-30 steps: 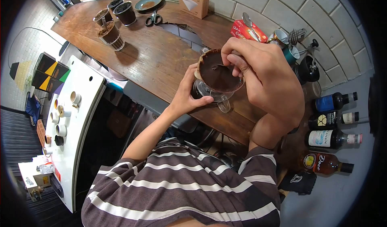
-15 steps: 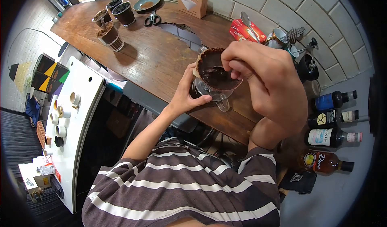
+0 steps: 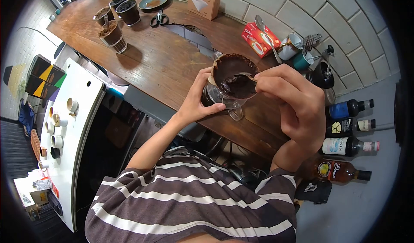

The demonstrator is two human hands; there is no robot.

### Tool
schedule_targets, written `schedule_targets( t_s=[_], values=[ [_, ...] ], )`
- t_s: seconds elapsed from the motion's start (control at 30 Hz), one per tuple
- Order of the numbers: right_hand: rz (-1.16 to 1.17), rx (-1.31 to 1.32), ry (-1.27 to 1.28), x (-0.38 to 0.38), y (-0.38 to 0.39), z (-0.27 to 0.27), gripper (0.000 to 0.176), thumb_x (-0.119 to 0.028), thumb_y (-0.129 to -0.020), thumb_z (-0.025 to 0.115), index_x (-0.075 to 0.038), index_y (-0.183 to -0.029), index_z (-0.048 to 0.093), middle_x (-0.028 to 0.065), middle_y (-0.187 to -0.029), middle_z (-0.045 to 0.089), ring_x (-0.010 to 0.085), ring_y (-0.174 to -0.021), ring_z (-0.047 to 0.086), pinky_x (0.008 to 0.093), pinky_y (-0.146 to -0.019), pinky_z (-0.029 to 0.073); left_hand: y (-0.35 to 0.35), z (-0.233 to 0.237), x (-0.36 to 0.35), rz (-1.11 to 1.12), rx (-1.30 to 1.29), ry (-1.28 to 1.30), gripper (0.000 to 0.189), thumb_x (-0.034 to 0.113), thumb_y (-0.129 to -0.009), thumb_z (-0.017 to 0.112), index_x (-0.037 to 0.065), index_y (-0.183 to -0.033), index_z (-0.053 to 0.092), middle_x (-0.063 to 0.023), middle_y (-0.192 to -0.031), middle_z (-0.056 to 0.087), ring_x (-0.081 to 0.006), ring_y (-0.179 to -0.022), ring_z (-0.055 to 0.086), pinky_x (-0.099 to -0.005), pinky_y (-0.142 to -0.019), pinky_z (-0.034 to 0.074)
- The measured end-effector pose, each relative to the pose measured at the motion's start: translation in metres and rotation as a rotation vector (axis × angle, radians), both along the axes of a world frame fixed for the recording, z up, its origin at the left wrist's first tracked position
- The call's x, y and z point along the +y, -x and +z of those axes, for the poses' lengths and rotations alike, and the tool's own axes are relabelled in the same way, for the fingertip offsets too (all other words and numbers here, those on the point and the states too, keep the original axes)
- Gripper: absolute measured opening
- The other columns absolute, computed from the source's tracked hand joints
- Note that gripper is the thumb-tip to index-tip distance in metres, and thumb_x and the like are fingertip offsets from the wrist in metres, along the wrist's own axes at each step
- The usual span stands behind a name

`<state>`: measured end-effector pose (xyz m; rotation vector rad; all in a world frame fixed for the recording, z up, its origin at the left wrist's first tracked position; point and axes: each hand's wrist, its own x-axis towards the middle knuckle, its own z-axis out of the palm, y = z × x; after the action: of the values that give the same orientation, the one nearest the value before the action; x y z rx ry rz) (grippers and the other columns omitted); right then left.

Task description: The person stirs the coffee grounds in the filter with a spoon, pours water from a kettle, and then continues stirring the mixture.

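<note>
My left hand is wrapped round the side of a coffee dripper, thumb in front and fingers behind. The dripper sits on a glass server near the table's front edge. Dark wet coffee fills the filter, with grounds stuck along its rim. Between the thumb and fingers of my right hand is a spoon, its bowl end dipping into the coffee. The spoon's tip is hidden in the dark liquid.
Glasses of coffee grounds stand at the far left, with scissors and a plate nearby. A filter box, red box and cups line the tiled wall. Several bottles stand at the right.
My right hand has drawn back to the right and lower, uncovering more of the coffee and the spoon. My left hand keeps its hold on the dripper. The view has shifted slightly.
</note>
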<state>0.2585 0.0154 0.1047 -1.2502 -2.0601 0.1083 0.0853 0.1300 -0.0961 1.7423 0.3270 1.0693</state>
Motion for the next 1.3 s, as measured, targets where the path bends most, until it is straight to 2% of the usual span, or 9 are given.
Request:
schedule_targets(
  t_s=[0.07,0.3,0.4,0.47,0.67,0.7,0.83,0.93,1.3],
  values=[
    [-0.015,-0.015,-0.037,-0.002,0.004,0.002,0.035,0.018,-0.063,0.052,0.004,-0.093,0.064,0.0163,-0.091,0.065,0.0267,-0.081,0.068,0.0288,-0.068,0.053,-0.001,-0.001,0.0,-0.015,-0.015,0.024,0.077,0.034,-0.073,0.081,0.001,-0.132,0.044,-0.0171,-0.14,0.039,-0.0306,-0.133,0.039,-0.0414,-0.111,0.031],
    [0.009,-0.014,-0.1,-0.001,0.005,-0.001,0.031,0.016,-0.064,0.054,0.004,-0.091,0.064,0.0164,-0.092,0.066,0.025,-0.078,0.068,0.0276,-0.065,0.053,0.0,0.001,0.001,-0.042,-0.015,0.053,0.078,0.032,-0.073,0.081,0.002,-0.133,0.043,-0.0172,-0.14,0.039,-0.0307,-0.134,0.038,-0.0417,-0.111,0.031],
    [-0.021,-0.003,-0.106,-0.003,0.005,-0.003,0.03,0.011,-0.064,0.059,0.0,-0.092,0.065,0.0129,-0.09,0.064,0.0285,-0.075,0.065,0.0344,-0.064,0.053,0.002,0.002,0.001,-0.042,-0.002,0.048,0.078,0.032,-0.073,0.081,0.002,-0.133,0.043,-0.0175,-0.141,0.039,-0.0307,-0.134,0.038,-0.0417,-0.111,0.03],
    [-0.042,0.022,-0.233,-0.005,0.004,-0.004,0.019,0.009,-0.07,0.057,0.004,-0.087,0.063,0.0189,-0.087,0.068,0.0225,-0.072,0.067,0.0265,-0.061,0.052,0.003,-0.001,0.003,-0.036,0.016,0.016,0.078,0.032,-0.072,0.081,0.002,-0.134,0.043,-0.0176,-0.142,0.038,-0.0308,-0.135,0.038,-0.0418,-0.111,0.03],
    [0.018,0.149,-0.198,-0.006,0.022,-0.012,0.012,0.001,-0.073,0.061,0.002,-0.085,0.062,0.0175,-0.083,0.068,0.0199,-0.065,0.065,0.0251,-0.058,0.049,0.002,0.003,-0.001,-0.033,0.01,0.052,0.08,0.034,-0.073,0.081,0.002,-0.135,0.042,-0.0179,-0.141,0.038,-0.0305,-0.135,0.037,-0.042,-0.111,0.03],
    [-0.002,0.137,-0.129,-0.008,0.024,-0.01,0.021,0.003,-0.068,0.064,-0.003,-0.088,0.065,0.0107,-0.084,0.062,0.0275,-0.072,0.064,0.0338,-0.06,0.051,0.002,0.003,-0.001,-0.034,0.012,0.052,0.08,0.034,-0.073,0.081,0.002,-0.135,0.042,-0.0179,-0.141,0.038,-0.0305,-0.135,0.037,-0.042,-0.111,0.03],
    [0.053,-0.037,-0.042,0.0,0.015,-0.014,0.032,0.006,-0.065,0.064,-0.004,-0.095,0.062,0.0083,-0.084,0.057,0.0295,-0.074,0.061,0.0394,-0.061,0.049,0.002,0.003,-0.001,-0.004,0.02,0.006,0.079,0.033,-0.073,0.081,0.002,-0.135,0.042,-0.0174,-0.142,0.038,-0.03,-0.134,0.038,-0.0416,-0.11,0.03],
    [0.057,0.005,-0.041,0.006,0.012,-0.017,0.031,0.018,-0.061,0.057,0.003,-0.089,0.061,0.0138,-0.081,0.062,0.0306,-0.071,0.064,0.0338,-0.06,0.051,0.002,0.003,0.0,-0.002,0.018,-0.007,0.079,0.032,-0.073,0.081,0.001,-0.135,0.043,-0.0172,-0.141,0.038,-0.0296,-0.133,0.038,-0.0414,-0.11,0.031],
    [0.084,-0.022,-0.001,0.007,0.002,-0.016,0.035,0.015,-0.06,0.056,-0.001,-0.091,0.059,0.0127,-0.083,0.058,0.0334,-0.077,0.061,0.039,-0.066,0.049,0.002,0.003,-0.003,-0.017,0.023,0.064,0.085,0.03,-0.073,0.081,0.0,-0.14,0.038,-0.0137,-0.138,0.038,-0.026,-0.13,0.041,-0.0382,-0.108,0.034]
  ],
)
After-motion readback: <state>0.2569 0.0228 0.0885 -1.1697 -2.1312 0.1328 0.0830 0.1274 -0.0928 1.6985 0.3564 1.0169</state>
